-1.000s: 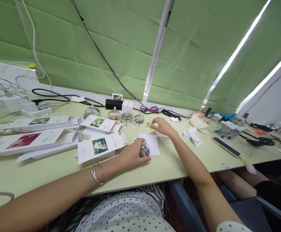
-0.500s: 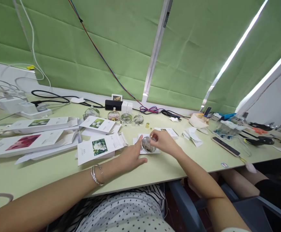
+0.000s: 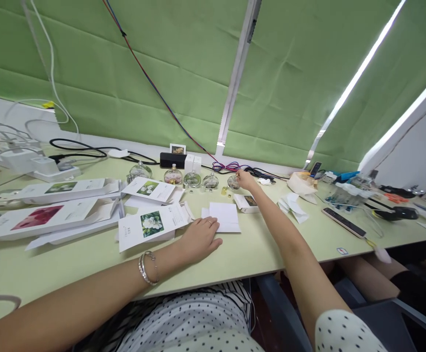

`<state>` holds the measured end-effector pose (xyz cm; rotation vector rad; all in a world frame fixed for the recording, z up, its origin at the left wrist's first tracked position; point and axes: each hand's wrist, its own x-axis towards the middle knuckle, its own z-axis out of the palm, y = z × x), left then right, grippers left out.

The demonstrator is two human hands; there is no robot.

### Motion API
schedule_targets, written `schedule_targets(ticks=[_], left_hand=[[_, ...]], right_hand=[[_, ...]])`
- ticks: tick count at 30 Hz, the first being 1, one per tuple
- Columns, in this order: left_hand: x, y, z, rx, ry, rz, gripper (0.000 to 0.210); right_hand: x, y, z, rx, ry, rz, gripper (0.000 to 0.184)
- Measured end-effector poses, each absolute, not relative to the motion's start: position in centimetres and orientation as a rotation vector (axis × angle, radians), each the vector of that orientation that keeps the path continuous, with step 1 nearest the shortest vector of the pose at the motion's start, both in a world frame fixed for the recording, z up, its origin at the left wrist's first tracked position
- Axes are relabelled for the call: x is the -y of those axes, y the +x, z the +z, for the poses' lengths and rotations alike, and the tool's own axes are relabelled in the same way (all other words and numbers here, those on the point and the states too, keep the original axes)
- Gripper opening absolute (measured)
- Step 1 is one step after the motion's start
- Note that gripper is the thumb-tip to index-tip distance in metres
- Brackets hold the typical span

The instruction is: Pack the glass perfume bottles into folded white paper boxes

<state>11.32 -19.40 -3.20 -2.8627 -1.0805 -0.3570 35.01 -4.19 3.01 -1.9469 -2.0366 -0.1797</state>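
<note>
At the far right end of a row of bottles, my right hand [image 3: 247,179] pinches the top of a round glass perfume bottle [image 3: 234,182], which stands upright. My left hand [image 3: 200,238] lies flat, fingers loosely stretched, its fingertips at the left edge of a folded white card [image 3: 224,217]. To the left of the held bottle are similar round bottles: a clear one [image 3: 210,181], a greenish one [image 3: 191,179] and a pinkish one [image 3: 172,174]. A small yellow cap [image 3: 223,191] sits just in front of the held bottle. Under my right forearm is a small white box [image 3: 246,203].
White flower-printed boxes [image 3: 38,215] cover the left side, one gardenia box [image 3: 154,222] beside my left hand. Crumpled white paper [image 3: 292,207] and a dark phone-like device [image 3: 344,222] lie to the right. A black speaker-like bar [image 3: 172,160] and cables run along the wall.
My right hand has carried the bottle from the white card back to the row's right end. My left hand has come off the bottle and flattened, and the card now shows bare.
</note>
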Motion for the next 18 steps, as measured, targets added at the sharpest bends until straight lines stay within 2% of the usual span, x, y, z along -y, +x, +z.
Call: schedule_targets(ticks=[6, 10, 12, 14, 18], left_hand=[[19.2, 11.5, -3.8, 1.17, -2.765, -0.309, 0.047], [19.2, 11.6, -3.6, 1.105, -2.724, -0.358, 0.046], [19.2, 11.4, -2.9, 1.089, -2.655, -0.425, 0.045], [18.9, 10.8, -1.9, 1.143, -2.55, -0.471, 0.047], [17.4, 8.7, -0.1, 1.468, -2.302, -0.394, 0.069]], right_hand=[[3.8, 34.7, 1.4, 2.015, -1.963, -0.156, 0.029], [7.2, 34.1, 1.5, 2.039, -1.845, -0.238, 0.042], [9.9, 33.6, 1.2, 2.131, -1.736, -0.239, 0.042], [12.7, 32.8, 0.5, 2.347, -1.569, -0.135, 0.039], [16.1, 31.4, -0.9, 2.687, -1.477, 0.152, 0.052]])
